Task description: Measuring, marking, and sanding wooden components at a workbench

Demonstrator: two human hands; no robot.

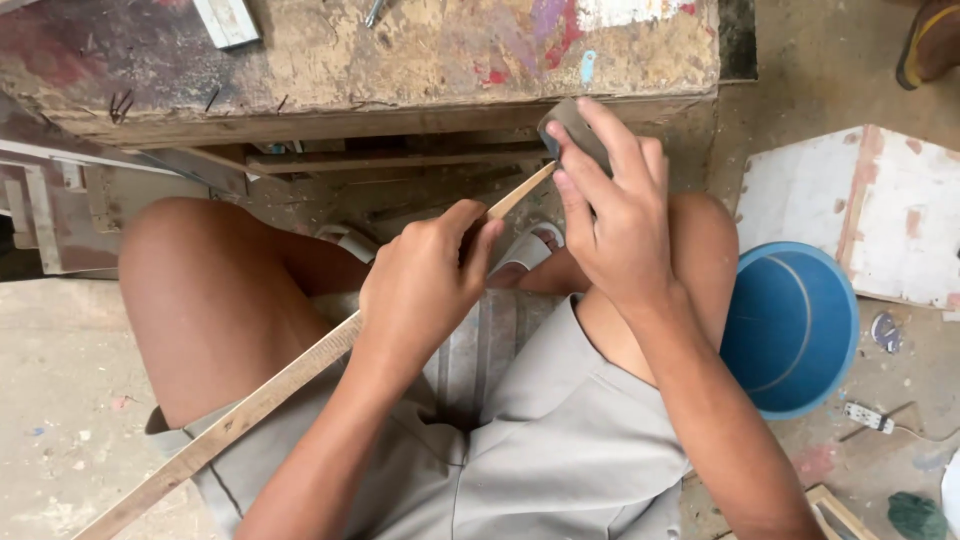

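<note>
My left hand [425,285] grips a long thin wooden strip [250,405] that runs from the lower left up to a pointed tip near the workbench edge. Above that tip, my right hand [610,215] holds a folded grey piece of sandpaper [572,128], which touches the strip's end. Both hands are above my lap, and my knees are on either side.
A worn, paint-stained wooden workbench [380,70] stands in front of my knees. A blue plastic bucket [790,325] sits on the floor at the right, beside a white painted board [870,215]. Small scraps lie on the concrete floor.
</note>
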